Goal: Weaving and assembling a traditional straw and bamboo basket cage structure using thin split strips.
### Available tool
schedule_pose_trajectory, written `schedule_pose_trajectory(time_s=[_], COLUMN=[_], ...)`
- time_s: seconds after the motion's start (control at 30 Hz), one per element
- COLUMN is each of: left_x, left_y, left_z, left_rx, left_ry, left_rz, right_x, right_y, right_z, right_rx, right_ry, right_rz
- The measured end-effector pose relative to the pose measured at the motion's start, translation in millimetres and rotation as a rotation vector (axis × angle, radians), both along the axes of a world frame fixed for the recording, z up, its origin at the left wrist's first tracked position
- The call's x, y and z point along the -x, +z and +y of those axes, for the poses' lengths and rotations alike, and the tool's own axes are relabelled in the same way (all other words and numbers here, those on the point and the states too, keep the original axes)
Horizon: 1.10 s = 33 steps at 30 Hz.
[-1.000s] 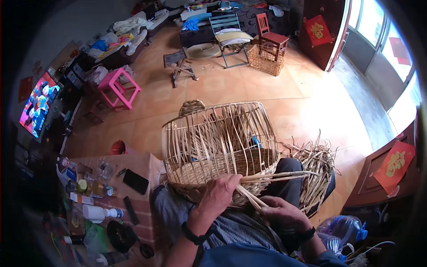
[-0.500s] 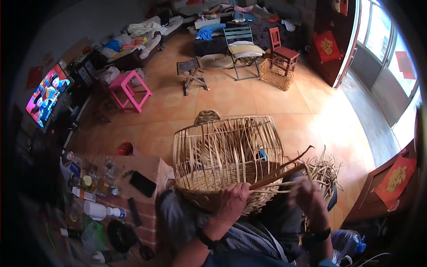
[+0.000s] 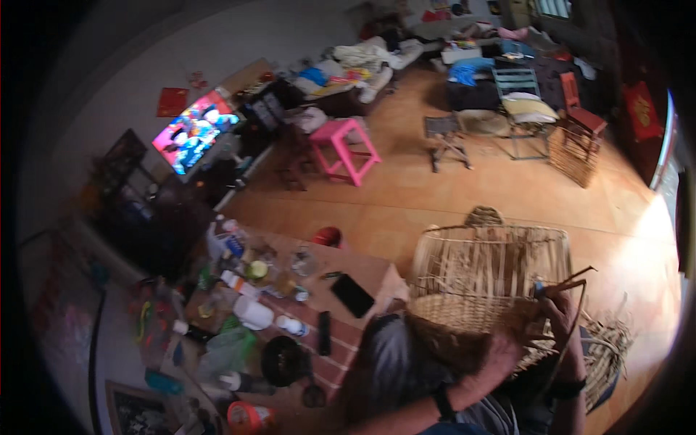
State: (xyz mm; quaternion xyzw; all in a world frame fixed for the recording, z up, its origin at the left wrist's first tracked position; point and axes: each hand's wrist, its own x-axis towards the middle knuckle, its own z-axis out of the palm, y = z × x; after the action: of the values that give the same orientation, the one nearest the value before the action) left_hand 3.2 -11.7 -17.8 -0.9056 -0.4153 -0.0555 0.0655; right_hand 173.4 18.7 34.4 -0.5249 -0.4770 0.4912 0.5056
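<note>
A half-woven basket [image 3: 475, 308] of dried plant strips rests on its side across my lap, its long loose uprights spread over the upper part. At its right edge my left hand [image 3: 511, 341] and my right hand [image 3: 562, 312] are close together, both closed on dried plant strips [image 3: 578, 278]. One strip bends out past the right hand and hangs down beside it. The fingers of my left hand are blurred and partly hidden. A pile of loose plant strips [image 3: 609, 348] lies to the right of my legs.
On my left a table [image 3: 373, 272] holds a black phone [image 3: 352, 295], a remote control [image 3: 324, 332], white bottles [image 3: 254, 313] and a black pan [image 3: 284, 360]. Farther off stand a pink stool [image 3: 341, 148], a folding stool [image 3: 446, 141], chairs, another basket [image 3: 573, 156] and a lit television [image 3: 194, 132].
The view has swung left, so everything sits farther right in the picture. My hands have come closer together at the basket's right edge, and the strips now project less far beyond them.
</note>
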Motion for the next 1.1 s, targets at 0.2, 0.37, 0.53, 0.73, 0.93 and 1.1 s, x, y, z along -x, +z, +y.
schedule_pose_trajectory(time_s=[0.2, 0.37, 0.53, 0.73, 0.93, 1.1], left_x=[-6.7, -17.4, -10.7, 3.7, 2.1, 4.5], left_y=[-33.4, -65.4, -111.6, -97.5, -48.7, -44.4], left_z=[-4.6, -2.3, -5.3, 10.1, 18.6, 21.2], left_rx=[-0.307, 0.101, -0.041, -0.014, 0.250, 0.010], left_ry=[0.035, 0.051, 0.024, -0.187, -0.043, -0.216], left_rz=[0.077, 0.134, -0.011, -0.492, -0.730, -0.605], right_x=[17.1, 26.6, 37.1, 28.6, -3.9, 4.3], right_y=[36.3, 16.6, -4.9, -39.0, -64.2, -58.5], right_z=[-47.5, -29.0, -19.3, -17.7, -48.3, -86.0], right_rx=[-0.433, -0.044, -0.270, -0.331, -0.121, 0.142], right_ry=[-0.002, 0.179, -0.066, -0.238, -0.287, -0.341], right_rz=[-0.672, -1.249, -1.273, -0.871, -0.090, 0.670])
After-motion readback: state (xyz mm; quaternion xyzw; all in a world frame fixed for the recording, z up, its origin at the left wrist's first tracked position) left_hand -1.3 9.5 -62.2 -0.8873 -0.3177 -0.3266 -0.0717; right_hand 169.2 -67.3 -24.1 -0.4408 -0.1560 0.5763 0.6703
